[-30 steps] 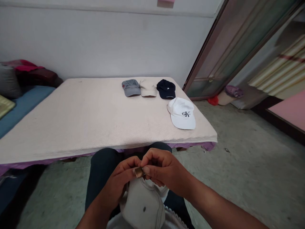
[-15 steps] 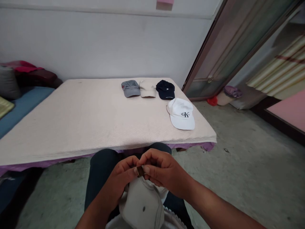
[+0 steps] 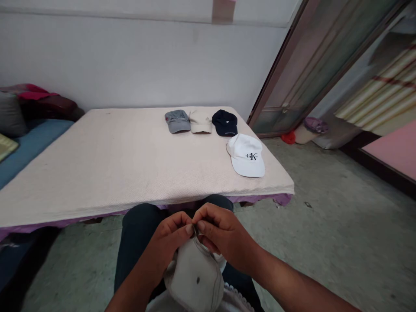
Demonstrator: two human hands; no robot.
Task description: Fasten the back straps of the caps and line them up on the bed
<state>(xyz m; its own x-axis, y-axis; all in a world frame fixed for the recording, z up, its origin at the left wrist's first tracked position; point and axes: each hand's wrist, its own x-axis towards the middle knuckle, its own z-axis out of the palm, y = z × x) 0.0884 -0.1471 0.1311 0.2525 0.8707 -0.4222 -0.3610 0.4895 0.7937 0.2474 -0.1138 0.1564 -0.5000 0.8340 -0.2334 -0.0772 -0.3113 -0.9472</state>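
Note:
A light grey cap (image 3: 195, 275) lies over my lap, its strap end pinched between both hands. My left hand (image 3: 170, 238) is closed on the strap from the left, and my right hand (image 3: 221, 229) is closed on it from the right, with the fingertips nearly touching. The buckle between them is mostly hidden. On the bed in front sit a grey cap (image 3: 177, 121), a beige cap (image 3: 200, 122), a navy cap (image 3: 225, 122) and, nearer on the right, a white cap (image 3: 246, 156) with black letters.
The bed (image 3: 113, 160) has a pale cover and stands against a wall. At the left are a blue cushion (image 3: 45, 134) and a grey pillow (image 3: 11, 113). A sliding door (image 3: 286, 86) and a bin (image 3: 305, 133) stand at the right.
The brown metal-like buckle that showed between my fingertips is now mostly covered. My hands have turned it slightly, and the cap in my lap has shifted a little.

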